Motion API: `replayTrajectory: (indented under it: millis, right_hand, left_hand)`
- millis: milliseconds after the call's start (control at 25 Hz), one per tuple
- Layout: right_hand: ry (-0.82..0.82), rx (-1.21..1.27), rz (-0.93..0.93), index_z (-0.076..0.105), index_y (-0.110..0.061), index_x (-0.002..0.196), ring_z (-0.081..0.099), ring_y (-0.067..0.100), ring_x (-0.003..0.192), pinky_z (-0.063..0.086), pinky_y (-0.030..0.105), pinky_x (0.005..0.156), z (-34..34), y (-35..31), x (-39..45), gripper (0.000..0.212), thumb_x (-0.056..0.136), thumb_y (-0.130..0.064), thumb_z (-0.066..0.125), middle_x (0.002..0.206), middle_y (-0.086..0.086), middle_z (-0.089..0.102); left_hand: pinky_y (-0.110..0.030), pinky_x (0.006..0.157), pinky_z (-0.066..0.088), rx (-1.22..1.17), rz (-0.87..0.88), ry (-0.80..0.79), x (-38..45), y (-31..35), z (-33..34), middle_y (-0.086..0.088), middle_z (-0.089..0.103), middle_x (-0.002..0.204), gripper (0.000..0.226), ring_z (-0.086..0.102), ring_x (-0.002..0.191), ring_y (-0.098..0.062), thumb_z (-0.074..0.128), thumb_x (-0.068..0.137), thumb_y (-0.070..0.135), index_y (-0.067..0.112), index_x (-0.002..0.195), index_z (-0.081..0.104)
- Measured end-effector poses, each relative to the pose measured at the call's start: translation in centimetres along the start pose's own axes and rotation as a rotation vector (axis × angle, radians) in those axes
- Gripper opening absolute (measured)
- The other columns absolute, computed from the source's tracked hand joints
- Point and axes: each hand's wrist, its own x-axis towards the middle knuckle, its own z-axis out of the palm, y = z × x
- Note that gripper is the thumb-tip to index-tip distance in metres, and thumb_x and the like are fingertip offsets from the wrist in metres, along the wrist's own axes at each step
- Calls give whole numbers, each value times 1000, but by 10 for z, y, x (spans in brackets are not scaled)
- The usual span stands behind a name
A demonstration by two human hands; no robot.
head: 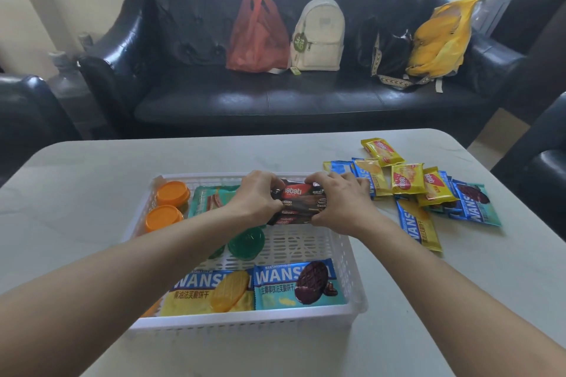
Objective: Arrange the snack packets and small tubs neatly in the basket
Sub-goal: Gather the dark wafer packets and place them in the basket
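A white basket [352, 294] with little holes sits on a pale table [92, 193]. The left hand [255, 197] and the right hand [340, 202] are both over the far part of the basket. Together they hold a small stack of dark brown Nabati packets [301, 203]. The left hand grips the left end of the stack and the right hand grips the right end, with the fingers curled around it.

Inside the basket, 2 orange tubs [173, 193] sit along the left side, one behind the other. A green packet [211, 197] lies next to them, partly under the left hand. A green tub [246, 243] sits near the middle, just past the left arm. At the near end, 2 Wansh packets lie flat side by side: a yellow one [211, 292] on the left and a blue one [298, 285] on the right.

To the right of the basket, a loose pile of snack packets [425, 190] lies on the table, yellow ones and blue ones, some on top of others.

Behind the table is a black sofa [275, 101]. On it stand a red plastic bag [257, 34], a white backpack [320, 34] and a yellow bag [441, 37].
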Motion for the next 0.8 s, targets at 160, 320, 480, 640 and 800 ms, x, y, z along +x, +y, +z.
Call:
replayTrajectory:
  millis: [160, 320, 480, 640, 800]
  right_hand:
    - [15, -87, -30, 45, -45, 137, 39, 24, 123, 24, 48, 103, 1, -4, 2, 73, 69, -48, 74, 131, -3, 49]
    - [93, -184, -100, 46, -43, 138, 40, 25, 119, 24, 49, 102, 1, -4, 0, 73, 71, -52, 74, 128, -2, 46]
    - [112, -119, -98, 40, -34, 134, 46, 24, 120, 24, 46, 103, 2, -8, -5, 70, 74, -46, 74, 127, -5, 58]
    - [134, -122, -118, 47, -34, 128, 45, 23, 121, 24, 45, 104, 4, -5, -12, 59, 76, -44, 73, 131, -5, 52]
    - [133, -139, -124, 47, -34, 129, 44, 23, 123, 25, 44, 104, 6, -4, -12, 57, 78, -36, 71, 132, -5, 51]
  left_hand:
    - [-37, 75, 61, 46, 23, 0, 1, -3, 0, -11, 65, 110, 26, 64, 92, -24, 71, 84, 12, 8, 110, 72]
    - [-23, 84, 46, 130, 81, -14, -5, -8, 3, -5, 46, 115, 43, 52, 101, -19, 76, 77, 26, 11, 116, 66]
    - [-29, 82, 47, 223, 154, 39, -8, -9, 10, -2, 50, 112, 53, 51, 96, -17, 79, 73, 29, 16, 117, 52]
    - [-32, 78, 49, 276, 156, 77, -4, -8, 11, -3, 52, 106, 44, 54, 91, -19, 77, 75, 25, 19, 111, 52]
    - [-40, 82, 53, 359, 139, 92, -3, -8, 12, -2, 52, 109, 47, 53, 99, -22, 75, 75, 32, 23, 115, 51]
